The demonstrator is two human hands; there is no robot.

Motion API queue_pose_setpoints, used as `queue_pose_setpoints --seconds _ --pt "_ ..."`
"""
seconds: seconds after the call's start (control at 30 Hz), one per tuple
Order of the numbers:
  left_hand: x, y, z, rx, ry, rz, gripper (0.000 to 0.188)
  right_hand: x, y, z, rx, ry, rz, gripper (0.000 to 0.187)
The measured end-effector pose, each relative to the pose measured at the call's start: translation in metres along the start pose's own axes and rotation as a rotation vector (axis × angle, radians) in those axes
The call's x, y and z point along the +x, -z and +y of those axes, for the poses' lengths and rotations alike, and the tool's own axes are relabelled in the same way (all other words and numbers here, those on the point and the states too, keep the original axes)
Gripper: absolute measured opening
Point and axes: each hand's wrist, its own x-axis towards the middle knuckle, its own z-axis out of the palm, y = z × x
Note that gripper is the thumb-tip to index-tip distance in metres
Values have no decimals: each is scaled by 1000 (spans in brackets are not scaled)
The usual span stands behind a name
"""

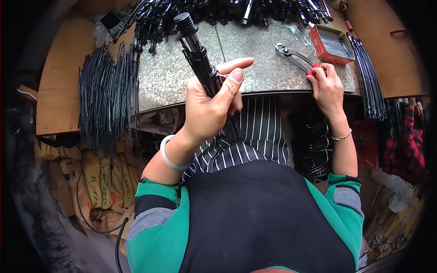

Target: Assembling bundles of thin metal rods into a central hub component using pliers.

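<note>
My left hand (207, 107) is closed around a black folded umbrella frame (196, 52), held at a slant above the table's front edge. The frame's ridged round cap points up and away, and its thin ribs run down past my hand. A thin pale wire (231, 75) loops out from the frame by my thumb; my index finger is stretched out beside it. Over on the right, my right hand (328, 88) has its fingers on the red handles of a pair of pincers (293, 59). The pincers lie on the speckled stone tabletop (164, 79), jaws pointing to the far left.
A red tin box (319, 45) of thin wires stands beyond my right hand. Dark rib bundles hang over the edge at left (107, 98) and right (366, 75). More black frames (205, 11) are heaped at the back. A plaid sleeve (405, 145) shows at far right.
</note>
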Motion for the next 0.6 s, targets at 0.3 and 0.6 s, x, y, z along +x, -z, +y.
queue_pose_setpoints --seconds 0.3,0.6 --pt "8 8 -13 31 42 113 22 22 93 -75 301 148 -53 38" --pt "6 14 -15 -6 58 108 22 31 93 -88 53 385 149 23"
